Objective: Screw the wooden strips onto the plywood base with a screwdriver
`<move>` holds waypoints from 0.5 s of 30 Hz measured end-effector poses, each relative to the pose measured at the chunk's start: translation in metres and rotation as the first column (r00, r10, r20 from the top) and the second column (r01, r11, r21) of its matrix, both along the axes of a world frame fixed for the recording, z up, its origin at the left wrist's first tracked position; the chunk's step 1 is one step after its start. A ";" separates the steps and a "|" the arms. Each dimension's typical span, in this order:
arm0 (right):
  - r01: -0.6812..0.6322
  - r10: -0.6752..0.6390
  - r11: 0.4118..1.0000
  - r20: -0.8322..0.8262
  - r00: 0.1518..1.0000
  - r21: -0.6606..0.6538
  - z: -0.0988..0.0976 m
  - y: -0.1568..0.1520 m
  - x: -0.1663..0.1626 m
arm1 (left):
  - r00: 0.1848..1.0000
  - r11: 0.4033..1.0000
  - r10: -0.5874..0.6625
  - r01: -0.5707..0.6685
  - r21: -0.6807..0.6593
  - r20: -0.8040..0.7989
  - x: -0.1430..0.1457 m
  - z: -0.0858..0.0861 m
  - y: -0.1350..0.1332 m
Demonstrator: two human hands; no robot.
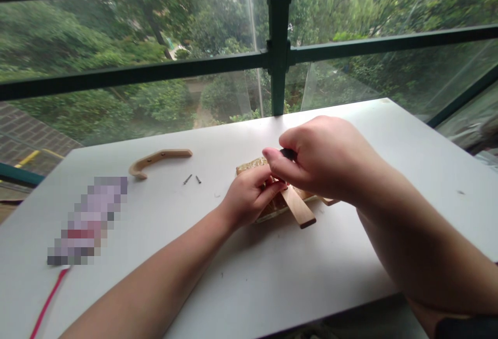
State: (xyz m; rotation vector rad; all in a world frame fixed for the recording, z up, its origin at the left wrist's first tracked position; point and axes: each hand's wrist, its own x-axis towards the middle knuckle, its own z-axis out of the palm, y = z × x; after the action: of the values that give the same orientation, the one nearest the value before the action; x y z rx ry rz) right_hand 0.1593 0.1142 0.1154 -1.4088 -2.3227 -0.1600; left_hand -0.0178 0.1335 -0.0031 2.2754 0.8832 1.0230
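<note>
My right hand (324,155) is closed around the black handle of a screwdriver (288,153); its shaft and tip are hidden. Below it, my left hand (251,194) pinches at the upper end of a flat, light wooden piece (299,208), whose free end slants toward me. Whether a screw sits between those fingertips I cannot tell. Underneath both hands lies a brown patterned item (249,165) that looks wrapped in clear film, mostly covered. Another bit of wood (330,201) pokes out below my right wrist.
On the white table (233,282), a curved wooden hook (161,156) with two dark fixing points lies at the back left. Two loose screws (192,179) are near it. A blurred-out purple object (91,220) with a red cord (49,297) lies at left. Green-framed windows (278,48) stand behind.
</note>
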 end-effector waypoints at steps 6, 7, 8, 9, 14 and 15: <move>-0.437 0.410 0.878 -0.164 0.897 -0.195 0.012 -0.003 0.016 | 0.999 1.000 -0.003 0.002 -0.005 -0.048 -0.001 0.006 -0.001; -0.501 0.467 0.833 -0.189 0.864 -0.236 0.014 -0.003 0.020 | 0.999 1.000 0.001 -0.001 -0.005 -0.052 -0.001 0.007 -0.001; -0.530 0.492 0.807 -0.200 0.847 -0.259 0.016 -0.003 0.022 | 0.998 1.000 0.005 -0.006 -0.009 -0.058 0.000 0.007 -0.002; -0.536 0.498 0.801 -0.201 0.844 -0.266 0.016 -0.002 0.024 | 0.998 1.000 0.010 -0.011 -0.015 -0.065 0.000 0.007 -0.002; -0.495 0.469 0.847 -0.166 0.867 -0.193 0.013 0.001 0.029 | 0.997 0.999 0.019 -0.023 -0.048 -0.074 0.000 0.006 -0.003; -0.484 0.461 0.857 -0.158 0.874 -0.179 0.013 0.002 0.030 | 0.997 0.999 0.015 -0.018 -0.048 -0.070 0.000 0.006 -0.003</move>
State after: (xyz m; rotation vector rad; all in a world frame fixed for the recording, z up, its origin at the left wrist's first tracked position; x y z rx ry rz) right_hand 0.1888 0.1159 0.1282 -0.8571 -2.5689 0.3149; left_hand -0.0175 0.1310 0.0029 2.2785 0.9466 0.9237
